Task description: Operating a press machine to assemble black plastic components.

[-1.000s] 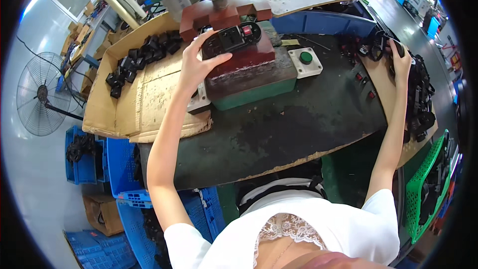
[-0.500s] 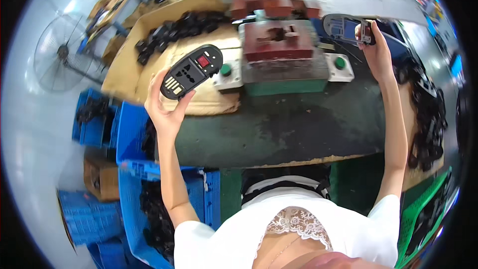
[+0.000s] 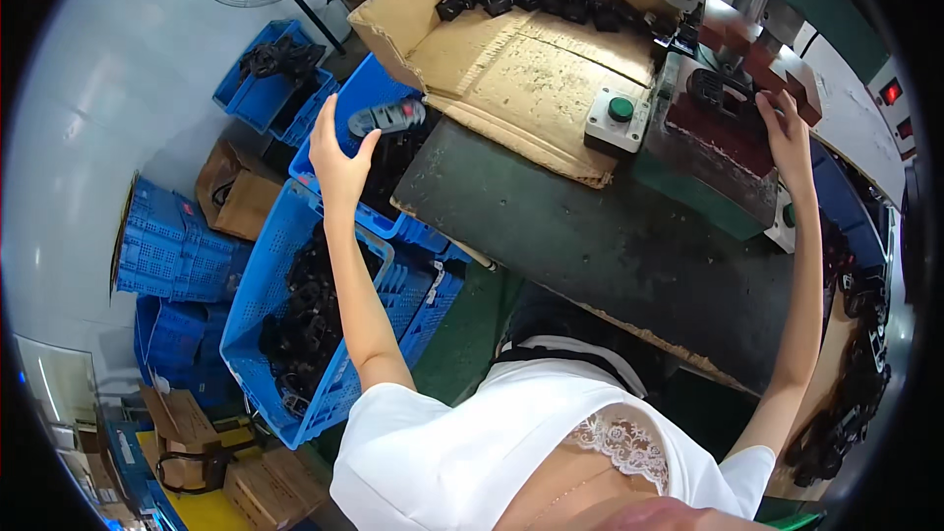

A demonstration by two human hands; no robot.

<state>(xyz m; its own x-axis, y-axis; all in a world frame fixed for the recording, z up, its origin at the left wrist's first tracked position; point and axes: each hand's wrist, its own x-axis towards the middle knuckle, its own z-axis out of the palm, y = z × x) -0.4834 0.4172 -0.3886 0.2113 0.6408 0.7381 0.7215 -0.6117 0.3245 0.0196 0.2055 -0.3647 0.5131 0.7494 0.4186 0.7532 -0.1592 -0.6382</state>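
My left hand (image 3: 339,162) is open, fingers and thumb spread, over the blue crates at the left. Just beyond its thumb is a blurred oval grey-and-black plastic casing (image 3: 386,118), above black parts in the far blue crate (image 3: 306,165); it looks free of the hand. At the right, my right hand (image 3: 787,133) has its fingers closed on the right end of a black plastic housing (image 3: 723,93). That housing lies on the dark red block (image 3: 713,138) of a press fixture. The fingertips partly hide the housing's end.
Green push buttons (image 3: 619,110) on white boxes flank the fixture. A cardboard tray (image 3: 531,69) holds several black parts at the back. A nearer blue crate (image 3: 246,329) is filled with black parts. More black parts (image 3: 851,413) lie at the far right.
The view has swung left. My left hand has moved over the crates and let go of the oval casing. My right hand has brought its housing onto the red block.
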